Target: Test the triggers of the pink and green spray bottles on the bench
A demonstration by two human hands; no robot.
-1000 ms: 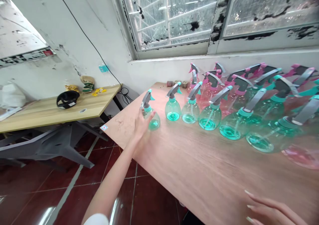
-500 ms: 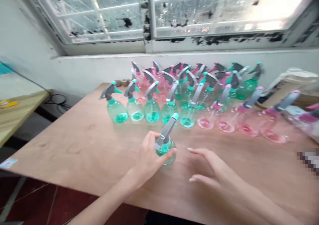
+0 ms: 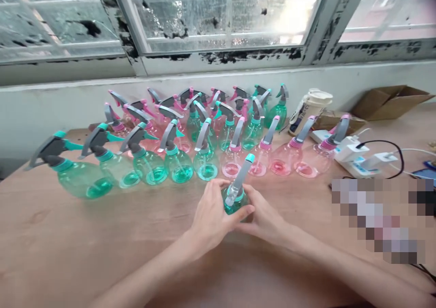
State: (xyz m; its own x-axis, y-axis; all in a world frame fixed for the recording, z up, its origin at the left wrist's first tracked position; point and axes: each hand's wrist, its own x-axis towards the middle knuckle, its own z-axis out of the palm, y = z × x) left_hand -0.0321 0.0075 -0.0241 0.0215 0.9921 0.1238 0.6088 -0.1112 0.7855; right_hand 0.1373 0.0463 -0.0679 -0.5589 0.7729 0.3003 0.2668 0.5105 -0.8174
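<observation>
A green spray bottle (image 3: 235,203) with a grey trigger head and teal nozzle tip stands on the wooden table in front of me. My left hand (image 3: 213,212) is wrapped around its left side, thumb across the front. My right hand (image 3: 264,212) closes on the same bottle from the right, its fingers partly behind it. Just beyond is a front row of bottles: green ones on the left, such as a green spray bottle (image 3: 179,166), and pink ones on the right, such as a pink spray bottle (image 3: 286,158).
More pink and green bottles crowd behind the front row, below the window. To the right are a white-lidded tumbler (image 3: 308,110), an open cardboard box (image 3: 391,101), a white power strip with chargers (image 3: 361,158) and cables. A blurred-out patch covers something at the right.
My right hand, apart and open before, has come in to hold the green spray bottle together with my left. The view has turned to the right, showing the box and chargers.
</observation>
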